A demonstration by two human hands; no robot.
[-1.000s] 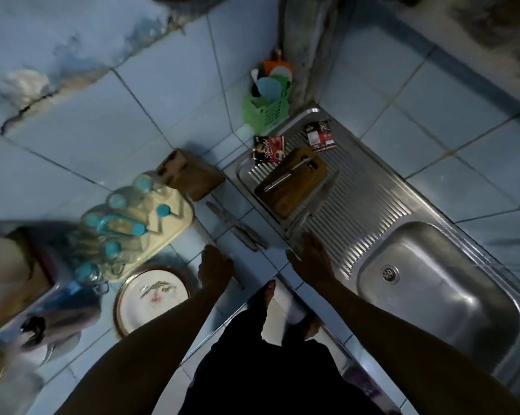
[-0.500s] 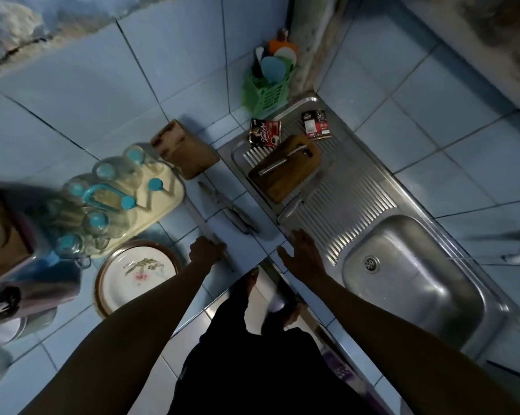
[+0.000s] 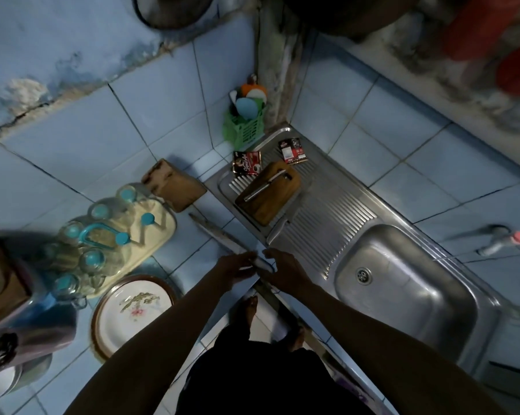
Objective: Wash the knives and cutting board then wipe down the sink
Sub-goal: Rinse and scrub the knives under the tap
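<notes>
Both hands have come together at frame centre; the left hand (image 3: 237, 269) and right hand (image 3: 284, 269) now pinch a long knife (image 3: 222, 235), blade running toward upper left; the sink (image 3: 408, 298) lies right, nearer the right hand.

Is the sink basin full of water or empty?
Empty. The sink basin shows bare steel down to its uncovered drain, with no dishes inside.
</notes>
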